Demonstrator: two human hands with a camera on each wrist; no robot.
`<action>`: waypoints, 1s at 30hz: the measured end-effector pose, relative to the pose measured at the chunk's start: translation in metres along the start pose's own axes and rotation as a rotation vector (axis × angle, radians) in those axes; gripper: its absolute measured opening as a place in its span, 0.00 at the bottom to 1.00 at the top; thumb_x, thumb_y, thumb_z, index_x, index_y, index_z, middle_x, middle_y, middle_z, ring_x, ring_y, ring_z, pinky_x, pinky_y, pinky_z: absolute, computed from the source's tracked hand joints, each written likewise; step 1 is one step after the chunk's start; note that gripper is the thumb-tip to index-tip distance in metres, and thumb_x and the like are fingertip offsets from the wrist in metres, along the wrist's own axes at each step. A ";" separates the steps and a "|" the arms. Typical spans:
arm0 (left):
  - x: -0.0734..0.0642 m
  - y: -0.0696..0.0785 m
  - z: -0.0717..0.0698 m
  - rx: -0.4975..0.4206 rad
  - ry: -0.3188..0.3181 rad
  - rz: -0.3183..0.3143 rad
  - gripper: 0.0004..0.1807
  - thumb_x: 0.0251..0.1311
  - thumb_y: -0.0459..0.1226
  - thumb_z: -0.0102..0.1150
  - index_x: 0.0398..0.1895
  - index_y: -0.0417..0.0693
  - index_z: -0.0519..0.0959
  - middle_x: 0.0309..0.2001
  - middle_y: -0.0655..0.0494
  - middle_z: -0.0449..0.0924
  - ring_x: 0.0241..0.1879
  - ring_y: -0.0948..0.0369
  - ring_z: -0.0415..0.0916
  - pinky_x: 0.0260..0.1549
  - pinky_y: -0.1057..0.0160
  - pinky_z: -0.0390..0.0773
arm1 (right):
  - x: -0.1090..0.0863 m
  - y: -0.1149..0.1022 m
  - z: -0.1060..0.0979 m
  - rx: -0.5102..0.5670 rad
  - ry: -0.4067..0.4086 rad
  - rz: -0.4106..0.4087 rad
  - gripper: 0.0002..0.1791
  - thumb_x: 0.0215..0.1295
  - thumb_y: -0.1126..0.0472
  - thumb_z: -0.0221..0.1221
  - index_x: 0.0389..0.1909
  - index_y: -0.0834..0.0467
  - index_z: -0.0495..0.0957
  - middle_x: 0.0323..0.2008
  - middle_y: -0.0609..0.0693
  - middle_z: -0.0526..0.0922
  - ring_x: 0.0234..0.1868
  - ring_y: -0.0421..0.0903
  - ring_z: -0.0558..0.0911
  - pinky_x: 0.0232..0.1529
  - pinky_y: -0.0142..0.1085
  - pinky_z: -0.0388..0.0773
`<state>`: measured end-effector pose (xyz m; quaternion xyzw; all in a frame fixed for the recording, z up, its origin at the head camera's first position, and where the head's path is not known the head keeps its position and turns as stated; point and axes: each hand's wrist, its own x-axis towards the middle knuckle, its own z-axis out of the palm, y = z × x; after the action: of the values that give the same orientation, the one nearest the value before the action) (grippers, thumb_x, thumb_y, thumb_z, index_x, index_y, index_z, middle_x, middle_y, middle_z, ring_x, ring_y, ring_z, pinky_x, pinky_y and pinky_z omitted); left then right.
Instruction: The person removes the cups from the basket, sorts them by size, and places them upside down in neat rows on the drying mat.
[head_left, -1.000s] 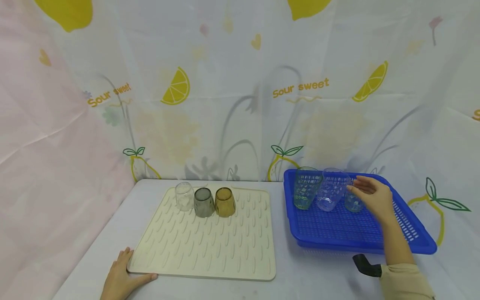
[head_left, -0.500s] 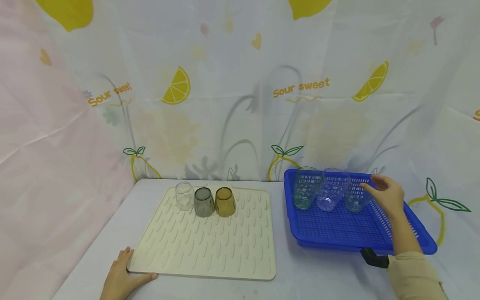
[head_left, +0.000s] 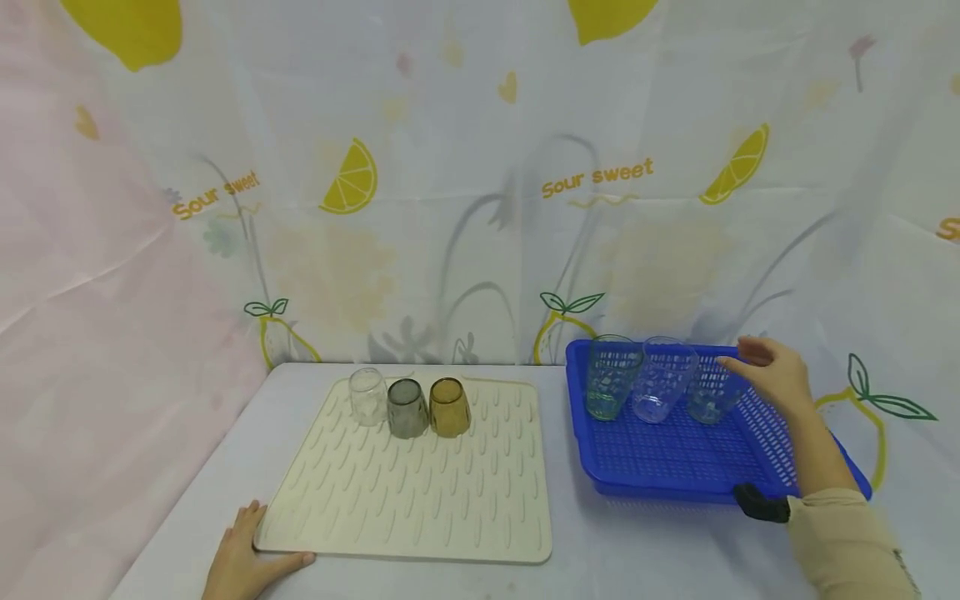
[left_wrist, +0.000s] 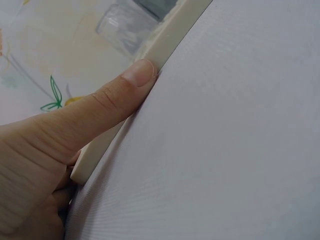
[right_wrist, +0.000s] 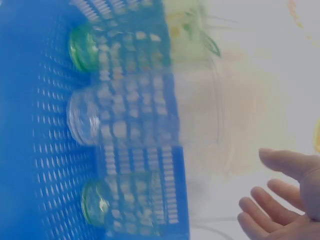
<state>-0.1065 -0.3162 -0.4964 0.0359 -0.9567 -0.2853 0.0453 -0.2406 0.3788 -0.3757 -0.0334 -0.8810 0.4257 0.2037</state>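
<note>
My left hand [head_left: 242,560] rests at the near left corner of the cream drying mat [head_left: 420,500], fingers along its side. In the left wrist view the thumb [left_wrist: 107,100] lies straight against the mat's front edge. My right hand [head_left: 776,377] hovers over the right side of the blue basket [head_left: 667,487], fingers parted and holding nothing. Just left of it a short, faintly green glass [head_left: 708,400] stands in the basket. A tall clear glass [head_left: 663,383] and a tall green glass [head_left: 611,383] stand beside it in a row along the back.
On the mat's back part, a clear glass [head_left: 368,398], a grey glass [head_left: 407,410] and an amber glass [head_left: 449,408] sit side by side, upside down. A lemon-print cloth [head_left: 450,250] hangs behind the white table [head_left: 585,550].
My right hand has drawn back to the right, away from the short glass, which is now more in view. The left hand and the glasses keep their places.
</note>
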 end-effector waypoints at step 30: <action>-0.002 -0.003 0.003 -0.007 0.044 0.021 0.56 0.37 0.50 0.75 0.59 0.18 0.57 0.62 0.16 0.50 0.64 0.27 0.44 0.64 0.33 0.42 | 0.018 0.029 0.014 -0.164 -0.347 0.253 0.58 0.61 0.37 0.54 0.68 0.75 0.34 0.62 0.84 0.49 0.61 0.79 0.53 0.57 0.68 0.60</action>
<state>-0.1050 -0.3165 -0.5008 0.0321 -0.9547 -0.2875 0.0692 -0.2653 0.3911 -0.3994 -0.0864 -0.9232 0.3743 -0.0094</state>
